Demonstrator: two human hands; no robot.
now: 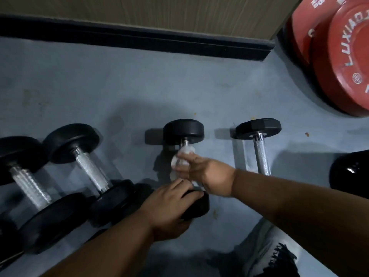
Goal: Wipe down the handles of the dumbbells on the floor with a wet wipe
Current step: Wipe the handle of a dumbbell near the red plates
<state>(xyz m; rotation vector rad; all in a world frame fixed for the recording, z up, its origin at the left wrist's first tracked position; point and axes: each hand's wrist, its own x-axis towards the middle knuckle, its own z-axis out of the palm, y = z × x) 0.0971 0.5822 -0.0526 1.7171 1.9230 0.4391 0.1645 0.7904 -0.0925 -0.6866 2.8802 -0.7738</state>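
right hand (201,172) wraps wet wipe (180,159) around handle of middle dumbbell (183,130) on the floor (119,86) | left hand (169,204) grips its near head | other dumbbells (89,168) on both sides | red plates (339,56) at wall

Grey floor (139,80) carries four dumbbells (87,160) and red plates (339,62).
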